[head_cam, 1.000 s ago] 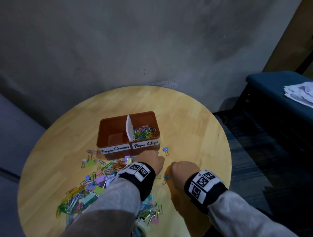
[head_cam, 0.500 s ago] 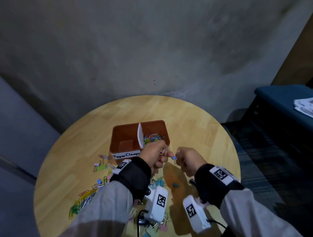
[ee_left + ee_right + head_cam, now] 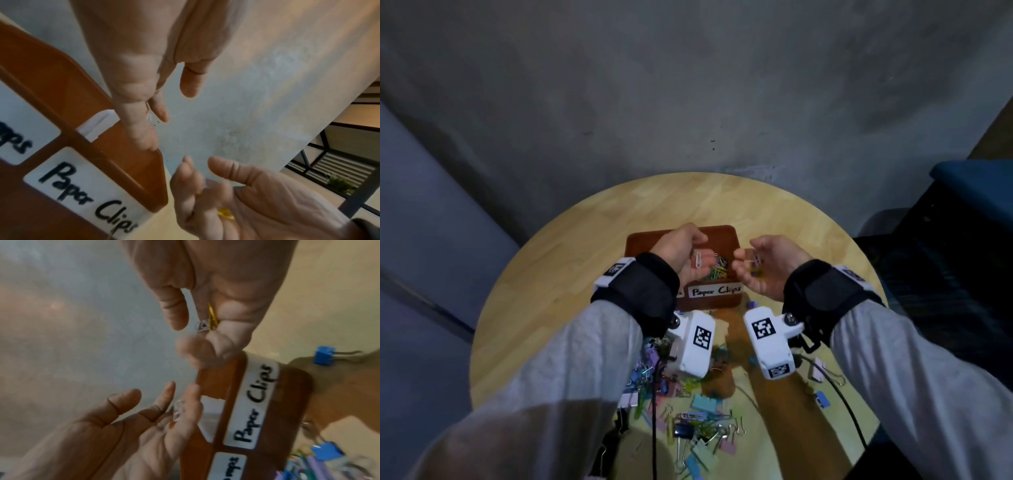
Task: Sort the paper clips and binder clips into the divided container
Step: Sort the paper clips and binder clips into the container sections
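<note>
A brown divided container (image 3: 722,302) stands mid-table, its right half labelled "Paper Clips" and holding coloured paper clips (image 3: 717,272). Both hands hover over it, palms turned up. My left hand (image 3: 681,250) has relaxed fingers, and a white paper clip (image 3: 698,262) lies on them; the right wrist view shows this clip (image 3: 177,410) too. My right hand (image 3: 770,263) curls its fingers round a yellow paper clip (image 3: 211,316) and a white one (image 3: 202,326). The left compartment is hidden behind my left hand.
A mixed pile of paper clips and binder clips (image 3: 698,421) lies on the round wooden table (image 3: 571,260) under my forearms. A blue binder clip (image 3: 324,355) sits by the container's front right corner. A grey wall rises behind; a dark blue seat (image 3: 976,178) stands at the right.
Both hands have risen from the pile near the table's front to above the container and turned palms up. The clips they picked up have come along.
</note>
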Tool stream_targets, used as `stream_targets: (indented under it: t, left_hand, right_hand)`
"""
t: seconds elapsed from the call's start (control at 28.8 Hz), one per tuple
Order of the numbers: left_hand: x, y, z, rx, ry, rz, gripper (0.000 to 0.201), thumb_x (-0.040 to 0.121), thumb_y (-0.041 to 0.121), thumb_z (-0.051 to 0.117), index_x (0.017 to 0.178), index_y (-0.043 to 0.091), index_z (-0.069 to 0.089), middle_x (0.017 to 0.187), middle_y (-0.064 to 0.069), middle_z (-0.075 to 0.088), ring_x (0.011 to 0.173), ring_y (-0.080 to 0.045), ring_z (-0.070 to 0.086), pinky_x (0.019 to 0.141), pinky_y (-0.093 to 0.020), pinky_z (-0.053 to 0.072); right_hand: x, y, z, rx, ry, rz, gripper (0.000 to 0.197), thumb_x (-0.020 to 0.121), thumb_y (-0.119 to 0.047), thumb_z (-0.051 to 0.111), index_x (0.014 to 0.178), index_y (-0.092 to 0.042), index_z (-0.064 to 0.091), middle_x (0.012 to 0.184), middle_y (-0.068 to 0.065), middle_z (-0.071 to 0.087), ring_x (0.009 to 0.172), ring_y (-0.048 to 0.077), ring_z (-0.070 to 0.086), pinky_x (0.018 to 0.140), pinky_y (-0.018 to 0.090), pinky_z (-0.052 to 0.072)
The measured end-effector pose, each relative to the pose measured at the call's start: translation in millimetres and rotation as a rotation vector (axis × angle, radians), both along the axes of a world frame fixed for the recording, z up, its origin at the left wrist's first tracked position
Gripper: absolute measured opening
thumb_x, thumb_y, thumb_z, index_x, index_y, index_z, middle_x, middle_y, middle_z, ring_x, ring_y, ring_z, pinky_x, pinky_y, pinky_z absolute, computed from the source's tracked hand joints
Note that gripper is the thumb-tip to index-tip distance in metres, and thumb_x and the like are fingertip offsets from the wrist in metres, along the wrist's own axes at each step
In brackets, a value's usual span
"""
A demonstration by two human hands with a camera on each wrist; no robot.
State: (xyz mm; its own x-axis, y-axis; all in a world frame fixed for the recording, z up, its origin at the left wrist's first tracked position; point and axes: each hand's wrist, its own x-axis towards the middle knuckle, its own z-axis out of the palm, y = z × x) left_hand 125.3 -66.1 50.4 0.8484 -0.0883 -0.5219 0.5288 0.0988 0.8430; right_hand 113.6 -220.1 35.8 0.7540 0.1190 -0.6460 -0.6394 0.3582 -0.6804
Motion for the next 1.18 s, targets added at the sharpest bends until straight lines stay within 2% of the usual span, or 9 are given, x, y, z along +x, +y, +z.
stream_targets:
  t: [0.07,0.24,0.42,0.52,0.59,0.66,0.8,1.01,1.18]
  left_hand:
    - [6,0,-1,-0.013,0.003,0.014,0.022,0.095,0.017,0.041,0.111,0.004,0.049,0.115,-0.021,0.047,0.091,-0.026,0.052,0.086,-0.037,0.042]
    - [8,1,-3,-0.043,-0.018,0.0,0.035,0.095,0.02,0.038,0.125,0.005,0.05,0.149,-0.026,0.028,0.138,-0.036,0.03,0.106,-0.039,0.033]
    - [-2,7,-4,-0.089,-0.076,0.004,0.038,0.097,0.015,0.037,0.129,0.003,0.053,0.149,-0.024,0.035,0.142,-0.035,0.028,0.113,-0.041,0.028]
    - [-16,12,-3,-0.034,-0.095,-0.018,0.029,0.1,0.015,0.034,0.116,0.008,0.057,0.13,-0.017,0.054,0.123,-0.027,0.051,0.103,-0.036,0.04]
    - [-29,18,-5,0.013,-0.114,-0.019,0.024,0.1,0.013,0.036,0.103,0.01,0.059,0.107,-0.011,0.061,0.094,-0.02,0.061,0.087,-0.031,0.048]
    - [-44,23,-9,0.057,-0.135,-0.03,0.023,0.099,0.011,0.037,0.092,0.012,0.06,0.09,-0.007,0.061,0.073,-0.015,0.059,0.073,-0.027,0.049]
    - [-79,30,-21,0.157,-0.151,-0.046,0.015,0.097,0.011,0.048,0.09,0.009,0.061,0.08,-0.006,0.062,0.059,-0.013,0.056,0.054,-0.021,0.05]
    - [-139,34,-61,0.596,-0.243,-0.221,0.014,0.084,0.006,0.064,0.074,0.016,0.064,0.06,0.003,0.058,0.055,-0.017,0.054,0.056,-0.024,0.044]
    - [-175,42,-74,0.868,-0.192,-0.348,0.014,0.08,0.009,0.069,0.08,0.021,0.062,0.08,-0.001,0.063,0.072,-0.017,0.059,0.063,-0.024,0.045]
  right_hand:
    - [12,7,2,0.012,-0.033,-0.041,0.035,0.102,-0.029,0.034,0.104,0.0,0.054,0.09,0.015,0.054,0.078,0.023,0.058,0.062,0.031,0.057]
    - [29,20,3,-0.009,-0.123,-0.043,0.046,0.099,-0.039,0.033,0.116,0.0,0.052,0.111,0.019,0.05,0.101,0.03,0.052,0.087,0.039,0.041]
    - [28,25,-1,-0.007,-0.143,0.025,0.058,0.097,-0.039,0.028,0.142,-0.005,0.037,0.152,0.021,0.028,0.143,0.034,0.021,0.117,0.048,0.011]
    - [14,26,1,-0.1,-0.189,0.044,0.037,0.097,-0.031,0.033,0.121,-0.011,0.054,0.135,0.012,0.049,0.135,0.03,0.037,0.114,0.045,0.021]
    - [-8,24,2,-0.189,-0.248,0.071,0.022,0.097,-0.024,0.043,0.112,-0.014,0.057,0.109,0.009,0.061,0.102,0.026,0.059,0.096,0.04,0.04]
    - [-33,22,-1,-0.312,-0.311,0.096,0.009,0.092,-0.012,0.054,0.099,-0.014,0.06,0.088,0.01,0.063,0.071,0.023,0.06,0.073,0.033,0.048]
    - [-83,19,-26,-0.583,-0.389,0.23,0.019,0.084,0.007,0.06,0.082,-0.013,0.059,0.071,0.009,0.06,0.056,0.02,0.053,0.052,0.025,0.043]
    - [-152,31,-59,-0.973,-0.456,0.497,0.021,0.075,-0.005,0.073,0.076,-0.023,0.063,0.067,-0.01,0.06,0.059,0.001,0.053,0.054,0.014,0.039]
    - [-186,49,-74,-1.218,-0.589,0.722,0.036,0.077,-0.025,0.073,0.109,-0.037,0.065,0.105,-0.002,0.052,0.095,0.02,0.056,0.077,0.027,0.046]
